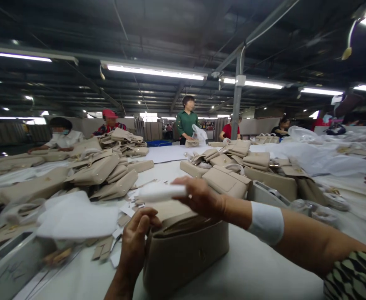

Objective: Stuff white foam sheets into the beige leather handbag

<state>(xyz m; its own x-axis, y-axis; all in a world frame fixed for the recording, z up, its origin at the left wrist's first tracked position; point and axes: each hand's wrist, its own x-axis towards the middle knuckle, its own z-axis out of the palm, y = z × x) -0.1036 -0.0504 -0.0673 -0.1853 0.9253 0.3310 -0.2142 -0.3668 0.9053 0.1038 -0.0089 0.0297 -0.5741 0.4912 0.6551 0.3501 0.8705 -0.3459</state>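
Note:
A beige handbag (185, 254) stands upright on the white table in front of me, its zipped top partly open. My left hand (134, 239) is closed on the left end of its upper edge, thumb against fingers. Above the bag, my right hand (203, 198) grips a flat, folded white sheet (162, 191) that is smeared by motion. I cannot tell whether that sheet is paper or thin foam. A white band (267, 223) wraps my right forearm. The inside of the bag is mostly hidden.
Beige bags lie heaped at left (98, 168) and beyond the handbag (226, 179). White sheets (79, 216) and scraps (126, 210) lie left. Grey bins (17, 266) (268, 193) flank my work spot. A person in green (185, 123) stands across the table; other people work nearby.

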